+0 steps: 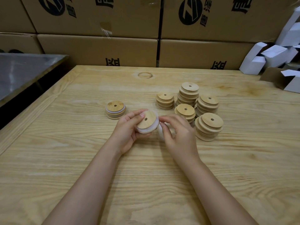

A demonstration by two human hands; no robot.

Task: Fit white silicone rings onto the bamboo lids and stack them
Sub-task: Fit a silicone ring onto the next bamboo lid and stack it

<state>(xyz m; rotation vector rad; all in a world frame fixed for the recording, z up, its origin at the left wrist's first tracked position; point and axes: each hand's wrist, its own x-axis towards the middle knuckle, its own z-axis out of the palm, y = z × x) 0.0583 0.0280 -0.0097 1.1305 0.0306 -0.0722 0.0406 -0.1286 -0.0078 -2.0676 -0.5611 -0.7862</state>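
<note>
Working at a big wooden table (81, 159) with cardboard boxes (97, 49) walling off the back, the person is fitting a ring right in the middle. Bare lids are sitting in five stacks (208, 125) to the right, and a short finished stack (115, 110) with white showing at its rim is waiting on the left.

The left hand (128, 132) is gripping one bamboo lid (146, 121), tilted and held up between the two groups, with its fingers wrapping the edge. A white silicone ring (155, 125) is sitting round the lid's lower step. It's bulging out on the right side, so I'm guessing it's only partly seated.

The right hand (180, 135) is hovering just beside that edge with its fingertips curling toward the ring. Honestly can't tell if it's pinching or just touching, since it's too soft there.

Tip: I'd be turning the lid with the left hand while the right is pressing the ring down bit by bit. I'd also be checking it's lying flat all round before it's going on the finished stack.
</note>
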